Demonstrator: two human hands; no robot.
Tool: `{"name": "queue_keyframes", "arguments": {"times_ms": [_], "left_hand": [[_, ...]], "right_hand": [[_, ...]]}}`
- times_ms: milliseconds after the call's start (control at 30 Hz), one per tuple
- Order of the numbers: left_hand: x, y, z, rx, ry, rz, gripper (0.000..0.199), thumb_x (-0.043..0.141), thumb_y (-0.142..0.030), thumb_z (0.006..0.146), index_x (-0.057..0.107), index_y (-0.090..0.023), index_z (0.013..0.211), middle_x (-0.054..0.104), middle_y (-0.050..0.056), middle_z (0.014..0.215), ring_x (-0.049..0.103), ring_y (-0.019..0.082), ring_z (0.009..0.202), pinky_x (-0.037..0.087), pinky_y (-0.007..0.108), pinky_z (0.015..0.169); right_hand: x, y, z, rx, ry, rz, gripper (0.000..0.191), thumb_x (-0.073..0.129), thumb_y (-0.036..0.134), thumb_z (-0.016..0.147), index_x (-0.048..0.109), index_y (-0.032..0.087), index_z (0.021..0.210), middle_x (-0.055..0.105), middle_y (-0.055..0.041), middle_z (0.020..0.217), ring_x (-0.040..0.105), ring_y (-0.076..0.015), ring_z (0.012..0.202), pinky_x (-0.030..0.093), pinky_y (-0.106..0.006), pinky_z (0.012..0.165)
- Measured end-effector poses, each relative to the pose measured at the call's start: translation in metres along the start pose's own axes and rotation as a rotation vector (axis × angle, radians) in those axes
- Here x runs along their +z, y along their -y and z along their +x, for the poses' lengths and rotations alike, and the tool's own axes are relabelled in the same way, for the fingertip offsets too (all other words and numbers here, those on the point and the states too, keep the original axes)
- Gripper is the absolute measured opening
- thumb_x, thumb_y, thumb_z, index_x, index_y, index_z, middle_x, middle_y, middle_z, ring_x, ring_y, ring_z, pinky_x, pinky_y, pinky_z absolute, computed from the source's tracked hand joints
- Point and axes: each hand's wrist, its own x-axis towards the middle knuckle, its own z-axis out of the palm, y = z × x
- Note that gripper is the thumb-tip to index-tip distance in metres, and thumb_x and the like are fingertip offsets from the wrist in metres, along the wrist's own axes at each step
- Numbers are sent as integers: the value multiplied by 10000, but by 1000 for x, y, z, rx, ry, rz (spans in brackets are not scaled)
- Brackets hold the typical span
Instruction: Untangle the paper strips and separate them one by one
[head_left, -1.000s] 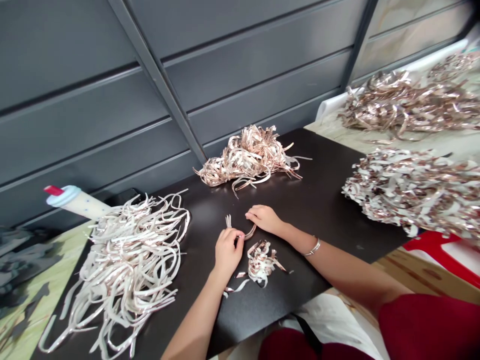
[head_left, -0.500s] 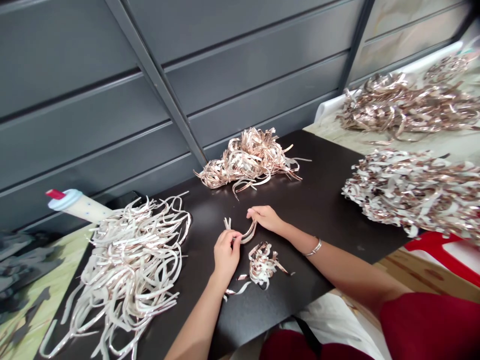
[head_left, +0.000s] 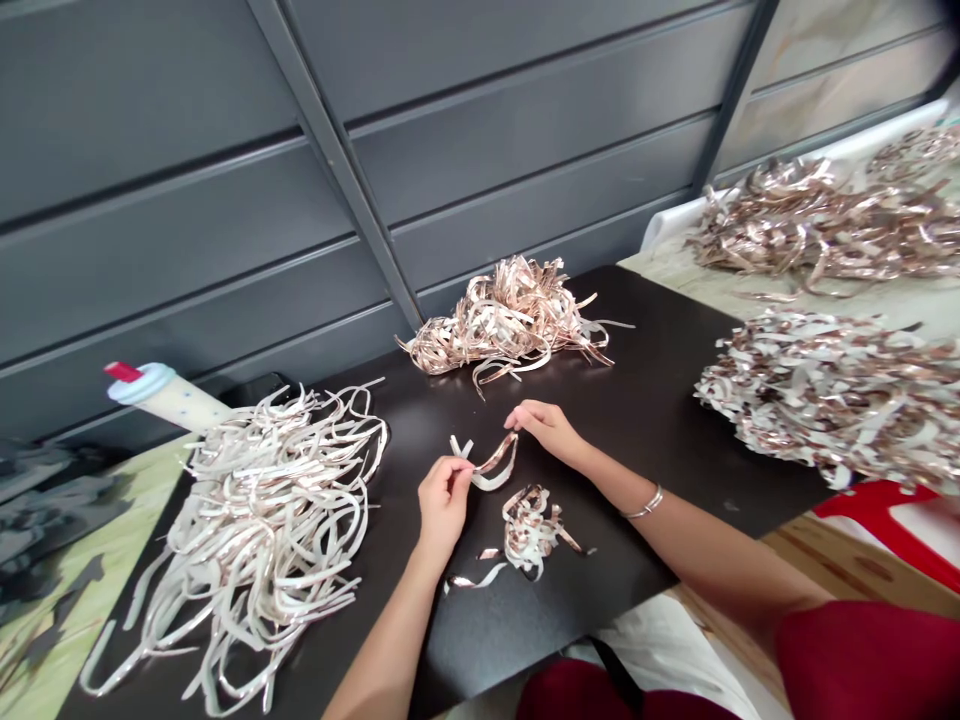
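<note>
Between my hands are a few curved strips [head_left: 493, 482], white on one side and rose-gold on the other. My left hand [head_left: 444, 492] pinches them near one end, and short white tips stick up past its fingers. My right hand [head_left: 541, 428], a silver bangle on its wrist, is at the other end of the strips; its fingertips are pressed together, but whether they grip the strips is too small to tell. Just below lies a small heap of curly strips [head_left: 531, 532] on the black table [head_left: 495, 625].
At the left is a large pile of white strips [head_left: 262, 540], with a pale cup [head_left: 176, 398] behind it. A rose-gold pile [head_left: 510, 318] lies by the grey wall [head_left: 540, 170]. More shiny strips [head_left: 832, 385] are heaped at the right, above a red object [head_left: 870, 512].
The view has shifted slightly. My hands have moved a little farther apart, and the strips between them now hang in a more open curve.
</note>
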Motion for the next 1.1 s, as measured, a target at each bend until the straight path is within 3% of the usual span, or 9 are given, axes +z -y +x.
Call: {"name": "queue_keyframes", "arguments": {"times_ms": [167, 300, 533, 700, 833, 1100], "left_hand": [[-7, 0, 1, -93, -56, -164, 169, 532, -299, 838, 607, -171, 757, 616, 11, 711, 564, 148, 670, 438, 243, 651], [-7, -2, 1, -118, -56, -184, 190, 553, -332, 825, 612, -170, 744, 602, 7, 676, 555, 148, 634, 425, 238, 616], [-5, 2, 2, -136, -36, -187, 173, 559, -317, 820, 612, -171, 743, 572, -8, 649, 511, 123, 594, 399, 218, 573], [-9, 0, 1, -173, -88, -256, 184, 564, -341, 816, 607, -171, 760, 555, -15, 656, 457, 100, 553, 369, 202, 533], [-8, -4, -1, -183, -113, -364, 227, 577, -384, 813, 602, -162, 773, 551, -9, 666, 422, 85, 518, 359, 199, 506], [-8, 7, 4, -237, -197, -469, 234, 611, -396, 793, 589, -165, 765, 515, -25, 619, 383, 77, 499, 324, 198, 494]], "right_hand": [[0, 7, -3, -62, 154, 106, 336, 547, 457, 836, 687, 156, 785, 645, -42, 766, 588, -150, 721, 456, -259, 698], [5, 2, -4, 47, 280, 43, 266, 620, 400, 780, 673, 140, 769, 597, 0, 663, 526, -118, 620, 416, -227, 603], [7, -8, -5, 184, 372, 44, 176, 613, 299, 769, 665, 136, 728, 567, 42, 509, 524, -83, 479, 397, -182, 504], [7, -13, -5, 307, 348, 53, 120, 595, 247, 761, 633, 152, 824, 556, 74, 448, 460, -50, 333, 366, -151, 392], [7, -14, -4, 362, 362, 75, 142, 665, 272, 702, 601, 146, 691, 582, 54, 479, 460, -38, 317, 352, -138, 339], [12, -14, -7, 426, 404, 162, 219, 657, 338, 728, 582, 139, 676, 580, 43, 477, 537, -63, 349, 393, -131, 321]]}}
